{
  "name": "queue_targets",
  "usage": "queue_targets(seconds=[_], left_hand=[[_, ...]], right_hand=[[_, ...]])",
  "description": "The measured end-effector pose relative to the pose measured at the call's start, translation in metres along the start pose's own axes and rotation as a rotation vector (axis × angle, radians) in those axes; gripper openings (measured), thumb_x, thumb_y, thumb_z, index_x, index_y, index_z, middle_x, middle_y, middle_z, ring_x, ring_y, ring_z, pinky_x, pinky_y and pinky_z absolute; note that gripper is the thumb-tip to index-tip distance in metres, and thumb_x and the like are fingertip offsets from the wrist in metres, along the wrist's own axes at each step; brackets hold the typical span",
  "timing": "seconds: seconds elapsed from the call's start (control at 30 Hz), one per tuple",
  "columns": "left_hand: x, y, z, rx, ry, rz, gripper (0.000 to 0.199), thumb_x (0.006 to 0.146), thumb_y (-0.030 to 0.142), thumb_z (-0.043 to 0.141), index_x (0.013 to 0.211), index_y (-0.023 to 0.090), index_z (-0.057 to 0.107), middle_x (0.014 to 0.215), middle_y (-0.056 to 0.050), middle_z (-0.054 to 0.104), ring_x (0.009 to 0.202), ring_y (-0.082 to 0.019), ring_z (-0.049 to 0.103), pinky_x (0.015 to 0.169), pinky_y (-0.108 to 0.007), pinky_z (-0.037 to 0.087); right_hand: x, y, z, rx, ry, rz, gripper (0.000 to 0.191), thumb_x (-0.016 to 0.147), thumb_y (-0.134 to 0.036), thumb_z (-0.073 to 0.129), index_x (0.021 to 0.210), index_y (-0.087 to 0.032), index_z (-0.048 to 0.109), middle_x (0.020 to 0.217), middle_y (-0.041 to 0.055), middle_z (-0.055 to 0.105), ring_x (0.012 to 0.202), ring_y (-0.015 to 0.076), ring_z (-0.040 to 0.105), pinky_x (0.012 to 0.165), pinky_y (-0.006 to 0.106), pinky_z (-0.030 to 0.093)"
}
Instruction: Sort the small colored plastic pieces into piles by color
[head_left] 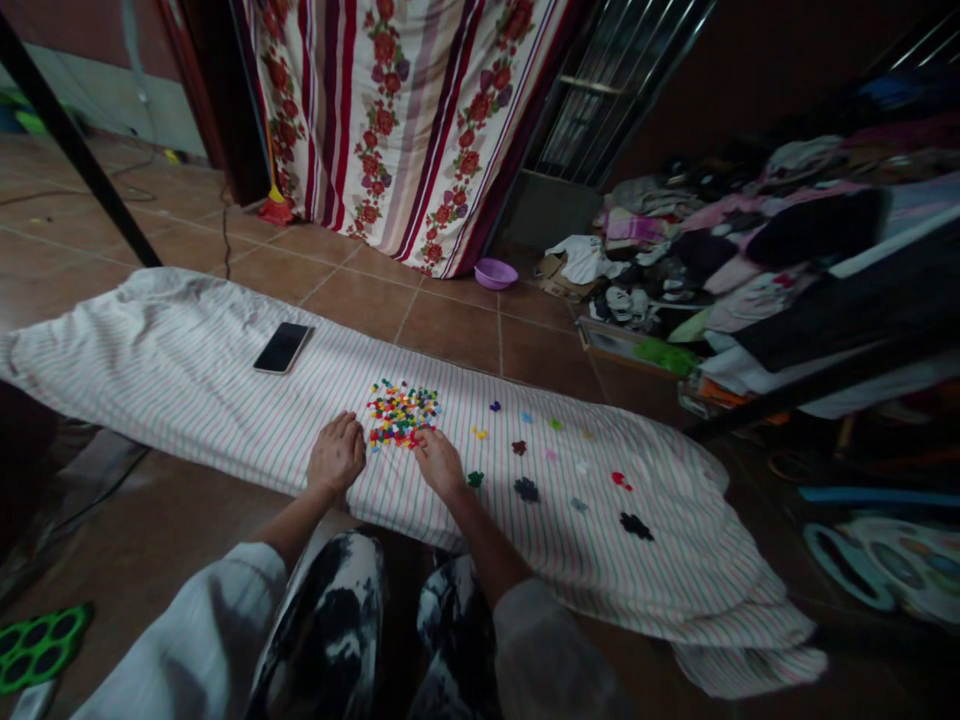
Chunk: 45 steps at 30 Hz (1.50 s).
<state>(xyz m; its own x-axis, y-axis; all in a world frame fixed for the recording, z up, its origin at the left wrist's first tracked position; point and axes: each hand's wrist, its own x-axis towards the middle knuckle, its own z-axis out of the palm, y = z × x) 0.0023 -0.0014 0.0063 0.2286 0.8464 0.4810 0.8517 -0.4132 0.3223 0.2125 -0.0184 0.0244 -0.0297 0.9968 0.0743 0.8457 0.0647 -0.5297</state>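
Note:
A heap of small multicoloured beads (405, 408) lies on a striped cloth (187, 370). My left hand (337, 455) rests on the cloth just left of the heap, its fingers drawn together and curled, with nothing showing in them. At the heap's lower right edge, the fingertips of my right hand (441, 462) are pinched together; what is between them is too small to make out. Right of that hand lie single-colour groups, among them dark green beads (475, 479), dark grey beads (526, 489), black beads (636, 526), red beads (622, 481) and brown beads (519, 448).
A phone (283, 348) lies on the cloth at the left. Beyond the cloth, a purple basin (495, 273) stands on the tiled floor by a floral curtain (390, 130). Piled clothes (720, 240) fill the right side. Dark poles (82, 150) rise at both ends.

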Motion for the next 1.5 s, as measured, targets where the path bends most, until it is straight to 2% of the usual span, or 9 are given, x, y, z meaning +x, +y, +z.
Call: queue_targets(seconds=[0.2, 0.53, 0.73, 0.93, 1.03, 1.1, 1.23, 1.37, 1.5], left_hand=[[0.0, 0.0, -0.002, 0.0, 0.025, 0.022, 0.025, 0.088, 0.025, 0.037, 0.099, 0.017, 0.058, 0.116, -0.012, 0.061, 0.119, -0.024, 0.05, 0.1, -0.045, 0.042], [-0.001, -0.002, -0.001, 0.028, 0.025, 0.073, 0.024, 0.088, 0.026, 0.036, 0.096, 0.017, 0.056, 0.11, -0.013, 0.062, 0.115, -0.023, 0.052, 0.1, -0.043, 0.041], [-0.001, -0.006, -0.001, 0.023, 0.035, 0.127, 0.023, 0.086, 0.025, 0.037, 0.096, 0.018, 0.056, 0.107, -0.012, 0.063, 0.114, -0.025, 0.053, 0.098, -0.044, 0.042], [-0.002, -0.006, -0.001, 0.049, 0.047, 0.135, 0.023, 0.086, 0.026, 0.038, 0.096, 0.018, 0.056, 0.108, -0.013, 0.063, 0.113, -0.025, 0.054, 0.097, -0.043, 0.044], [-0.001, -0.006, -0.001, 0.029, 0.046, 0.142, 0.023, 0.086, 0.026, 0.038, 0.096, 0.018, 0.057, 0.107, -0.012, 0.063, 0.113, -0.026, 0.054, 0.097, -0.044, 0.043], [-0.001, -0.005, -0.002, 0.031, 0.053, 0.134, 0.023, 0.086, 0.027, 0.038, 0.096, 0.018, 0.057, 0.108, -0.013, 0.063, 0.113, -0.026, 0.054, 0.096, -0.044, 0.044], [-0.001, -0.006, -0.002, 0.057, 0.064, 0.141, 0.023, 0.086, 0.027, 0.037, 0.095, 0.017, 0.056, 0.108, -0.014, 0.063, 0.112, -0.026, 0.055, 0.094, -0.044, 0.045], [-0.001, -0.008, -0.001, 0.04, 0.057, 0.17, 0.021, 0.085, 0.028, 0.038, 0.093, 0.02, 0.056, 0.103, -0.011, 0.064, 0.11, -0.026, 0.056, 0.093, -0.044, 0.046], [-0.001, -0.01, 0.001, 0.043, 0.046, 0.179, 0.021, 0.084, 0.028, 0.038, 0.093, 0.02, 0.055, 0.101, -0.011, 0.064, 0.11, -0.026, 0.056, 0.093, -0.044, 0.046]], right_hand=[[-0.006, 0.001, 0.003, 0.046, 0.063, -0.013, 0.019, 0.081, -0.014, 0.05, 0.096, -0.023, 0.059, 0.095, 0.0031, 0.061, 0.086, 0.0149, 0.058, 0.077, 0.025, 0.044], [-0.013, -0.003, -0.005, 0.067, 0.138, 0.011, 0.018, 0.079, -0.015, 0.048, 0.093, -0.021, 0.058, 0.086, 0.0025, 0.062, 0.082, 0.016, 0.057, 0.078, 0.026, 0.044], [-0.012, 0.009, -0.02, 0.187, 0.262, 0.069, 0.018, 0.079, -0.018, 0.048, 0.093, -0.023, 0.059, 0.088, 0.0017, 0.065, 0.08, 0.0149, 0.059, 0.078, 0.027, 0.046], [-0.032, 0.066, -0.053, 0.339, 0.442, 0.09, 0.023, 0.08, -0.025, 0.045, 0.095, -0.021, 0.062, 0.091, 0.0048, 0.066, 0.078, 0.0146, 0.062, 0.073, 0.027, 0.05], [-0.052, 0.102, -0.078, 0.274, 0.515, 0.138, 0.024, 0.077, -0.028, 0.046, 0.09, -0.02, 0.065, 0.09, 0.0067, 0.066, 0.077, 0.0157, 0.062, 0.072, 0.028, 0.051], [-0.064, 0.126, -0.096, 0.215, 0.596, 0.209, 0.028, 0.076, -0.031, 0.046, 0.091, -0.018, 0.065, 0.091, 0.0072, 0.066, 0.077, 0.0164, 0.061, 0.074, 0.029, 0.051], [-0.085, 0.174, -0.133, 0.038, 0.693, 0.438, 0.035, 0.072, -0.029, 0.045, 0.095, -0.014, 0.067, 0.083, 0.0077, 0.067, 0.077, 0.0176, 0.06, 0.077, 0.03, 0.048], [-0.101, 0.22, -0.168, -0.139, 0.64, 0.632, 0.032, 0.072, -0.025, 0.044, 0.09, -0.015, 0.069, 0.081, 0.0075, 0.068, 0.077, 0.0183, 0.059, 0.077, 0.03, 0.045], [-0.109, 0.251, -0.192, -0.184, 0.575, 0.754, 0.027, 0.07, -0.019, 0.046, 0.081, -0.019, 0.071, 0.077, 0.0056, 0.068, 0.071, 0.0181, 0.059, 0.07, 0.028, 0.044]])
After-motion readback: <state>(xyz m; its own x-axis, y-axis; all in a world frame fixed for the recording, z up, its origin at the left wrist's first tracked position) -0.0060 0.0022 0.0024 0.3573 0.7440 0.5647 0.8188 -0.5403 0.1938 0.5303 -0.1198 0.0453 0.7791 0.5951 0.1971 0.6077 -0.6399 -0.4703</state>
